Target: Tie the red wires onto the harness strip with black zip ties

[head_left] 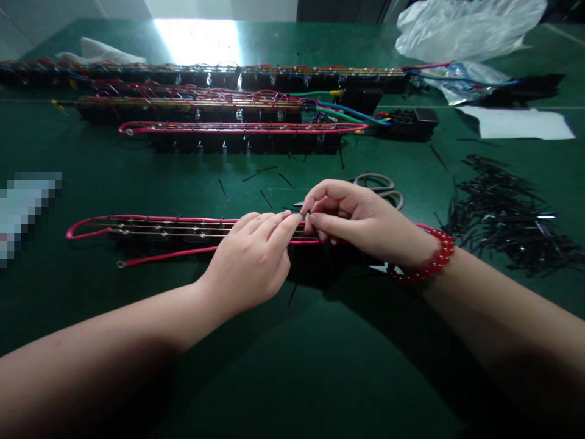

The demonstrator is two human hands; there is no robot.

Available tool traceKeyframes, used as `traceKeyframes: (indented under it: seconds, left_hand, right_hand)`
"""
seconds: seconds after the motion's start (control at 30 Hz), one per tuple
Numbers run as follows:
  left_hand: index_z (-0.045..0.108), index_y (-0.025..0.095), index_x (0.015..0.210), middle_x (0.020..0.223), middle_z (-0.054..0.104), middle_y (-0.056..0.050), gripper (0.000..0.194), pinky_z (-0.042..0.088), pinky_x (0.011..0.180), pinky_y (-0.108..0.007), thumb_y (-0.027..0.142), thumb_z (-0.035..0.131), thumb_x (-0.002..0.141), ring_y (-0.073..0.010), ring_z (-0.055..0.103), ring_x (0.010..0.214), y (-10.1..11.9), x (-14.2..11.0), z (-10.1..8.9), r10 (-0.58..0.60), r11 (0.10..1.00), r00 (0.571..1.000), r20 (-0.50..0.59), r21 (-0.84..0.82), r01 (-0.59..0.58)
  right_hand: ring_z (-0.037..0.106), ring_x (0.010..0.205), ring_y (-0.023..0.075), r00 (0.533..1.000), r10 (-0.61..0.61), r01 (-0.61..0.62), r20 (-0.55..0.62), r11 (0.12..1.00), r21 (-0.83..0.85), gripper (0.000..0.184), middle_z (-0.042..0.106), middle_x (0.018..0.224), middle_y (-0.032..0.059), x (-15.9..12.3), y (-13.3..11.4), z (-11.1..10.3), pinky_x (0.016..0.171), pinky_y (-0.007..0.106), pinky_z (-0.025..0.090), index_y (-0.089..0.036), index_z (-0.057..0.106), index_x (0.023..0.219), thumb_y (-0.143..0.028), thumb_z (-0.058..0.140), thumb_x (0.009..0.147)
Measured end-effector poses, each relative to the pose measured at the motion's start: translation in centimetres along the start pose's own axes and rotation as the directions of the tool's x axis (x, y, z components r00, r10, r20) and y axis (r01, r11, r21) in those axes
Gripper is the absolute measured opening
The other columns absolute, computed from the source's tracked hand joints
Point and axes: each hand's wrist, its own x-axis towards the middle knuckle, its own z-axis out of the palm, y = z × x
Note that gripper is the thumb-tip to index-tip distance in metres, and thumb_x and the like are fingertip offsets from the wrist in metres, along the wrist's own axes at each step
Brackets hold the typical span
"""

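Observation:
A long assembly with a red cable (171, 254) looped around thin metal rods lies across the table before me. My left hand (253, 253) rests over its middle, fingers bent together and tips reaching the right fingertips; what lies under them is hidden. Between the thumb and fingers of my right hand (351, 216) is a thin black cable tie (313, 227), pinched just above the assembly. The red cable's near end carries a ring terminal (121, 264). Scissors (375, 181) lie partly behind my right hand. Another metal tip (385, 268) shows below my right wrist.
Loose black cable ties (507, 213) form a heap at right, with several strewn beyond the assembly. Farther back are similar wired assemblies (247, 137), white paper (525, 124) and a clear plastic bag (470, 30). A pixelated patch (27, 210) covers something at left.

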Motion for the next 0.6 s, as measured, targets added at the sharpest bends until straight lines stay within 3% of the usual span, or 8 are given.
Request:
traceKeyframes:
  seconds: [0.23,0.6]
  left_hand:
    - [0.056,0.005,0.128,0.124,0.067,-0.016,0.038,0.051,0.097,-0.045,0.015,0.046,0.092,-0.0289,0.064,0.111,0.0,0.11,-0.03,-0.001,1.0,1.0,0.01,0.016,0.0]
    - [0.055,0.006,0.128,0.125,0.066,-0.017,0.037,0.05,0.099,-0.044,0.017,0.045,0.094,-0.0273,0.063,0.113,0.06,0.03,-0.11,-0.009,1.0,1.0,0.009,0.012,0.009]
  right_hand:
    - [0.053,0.058,0.003,1.0,-0.02,0.02,0.015,1.0,0.017,0.002,0.062,0.075,-0.0023,0.06,0.04,-0.06,0.049,0.014,0.044,-0.012,0.056,0.093,-0.011,0.057,0.091]
    - [0.049,0.056,0.0036,0.999,-0.048,0.048,-0.013,0.999,0.003,0.007,0.058,0.073,-0.0025,0.14,0.22,-0.11,0.048,0.016,0.04,-0.012,0.059,0.09,-0.018,0.061,0.092]
